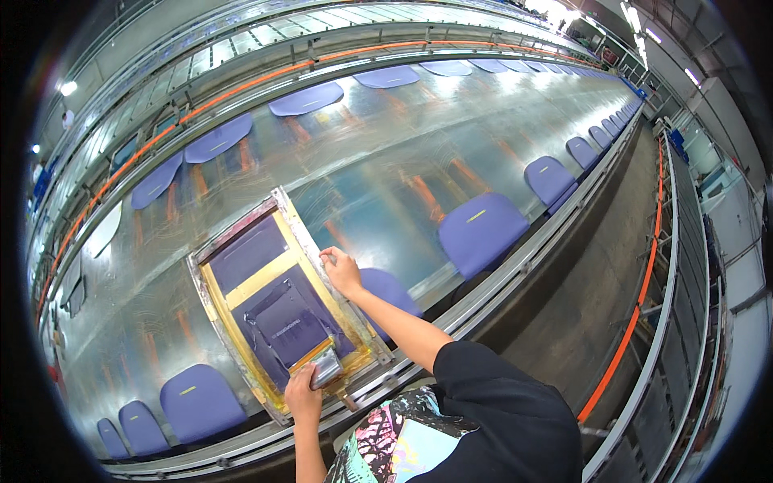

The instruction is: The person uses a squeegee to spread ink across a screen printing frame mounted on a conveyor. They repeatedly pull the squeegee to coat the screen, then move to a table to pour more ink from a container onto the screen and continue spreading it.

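Observation:
A screen-printing frame [201,278] with yellow tape and dark purple mesh lies slightly angled on the long metal table, some dark ink on its lower section. My left hand [304,390] is closed around a squeegee [326,366] with a metal body at the lower end of the screen. My right hand [342,272] has its fingers curled at the frame's right rail, seemingly gripping it. A purple fabric piece [386,294] lies just right of the frame, partly behind my right forearm.
Rows of purple pieces [483,233] line both long edges of the table [386,153]. A metal rail [499,310] runs along the near edge. An aisle [588,282] and another rack with an orange strip [620,354] are at right, more tables [225,44] beyond.

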Tool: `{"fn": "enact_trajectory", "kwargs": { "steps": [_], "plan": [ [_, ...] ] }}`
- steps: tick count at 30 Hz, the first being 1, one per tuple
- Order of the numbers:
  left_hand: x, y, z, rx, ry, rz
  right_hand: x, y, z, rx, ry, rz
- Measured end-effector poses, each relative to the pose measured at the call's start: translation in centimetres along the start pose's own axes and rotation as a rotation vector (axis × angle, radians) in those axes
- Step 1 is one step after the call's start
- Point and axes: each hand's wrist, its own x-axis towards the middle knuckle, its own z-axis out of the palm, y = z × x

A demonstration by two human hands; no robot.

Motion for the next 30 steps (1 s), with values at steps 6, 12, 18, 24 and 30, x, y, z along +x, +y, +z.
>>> {"fn": "enact_trajectory", "kwargs": {
  "steps": [6,12,18,24,30],
  "plan": [
    [-5.6,-12.6,-10.7,0.038,-0.008,-0.005,-9.5,-5.5,14.2,0.08,-0.006,-0.01],
    [-10.8,-22.2,-16.3,0.062,-0.026,-0.031,-15.5,-8.0,23.9,0.102,-0.02,0.015],
    [-13.4,-27.4,-17.8,0.02,-0.021,-0.094,-17.3,-8.4,30.3,0.114,0.052,-0.12],
    [-12.5,-30.0,-18.1,-0.075,0.091,-0.181,-17.9,-6.0,30.7,0.072,0.042,-0.241],
    [-13.8,-28.5,-17.2,-0.066,0.26,-0.356,-19.1,-6.2,28.4,-0.017,-0.11,-0.027]
  ]
}}
